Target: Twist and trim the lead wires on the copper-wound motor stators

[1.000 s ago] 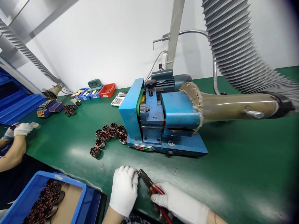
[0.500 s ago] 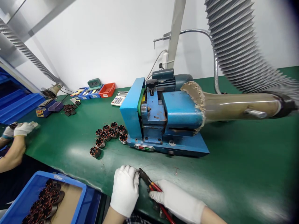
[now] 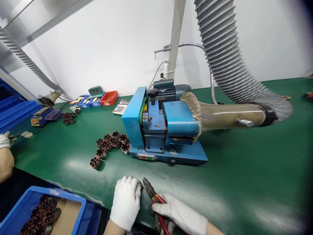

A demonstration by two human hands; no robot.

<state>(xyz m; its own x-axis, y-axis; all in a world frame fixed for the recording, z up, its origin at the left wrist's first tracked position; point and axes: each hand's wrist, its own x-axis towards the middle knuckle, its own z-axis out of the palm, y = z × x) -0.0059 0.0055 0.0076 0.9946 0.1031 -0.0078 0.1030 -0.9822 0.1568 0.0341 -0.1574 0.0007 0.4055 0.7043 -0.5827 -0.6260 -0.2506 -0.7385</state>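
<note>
My left hand (image 3: 126,203), in a white glove, is closed near the front edge of the green table. A small dark edge shows past its fingertips; the rest of what it grips is hidden. My right hand (image 3: 179,212), gloved too, is wrapped round the red handles of a pair of pliers (image 3: 149,188). The dark jaws point up and left, just right of my left fingertips, with a small gap between. Left of the blue machine stand several copper-wound motor stators (image 3: 107,145), loose wire ends sticking out of some.
A blue belt machine (image 3: 156,130) stands ahead, a duct (image 3: 227,116) running from it to a grey hose. At lower left a blue bin (image 3: 81,209) holds more stators. A co-worker's gloved hand (image 3: 4,140) shows at far left. A calculator (image 3: 121,107) and small trays (image 3: 109,98) lie behind.
The view has swung slightly right, so the scene sits further left. The plier jaws have drawn a little away from my left fingertips. One of the co-worker's hands has left view.
</note>
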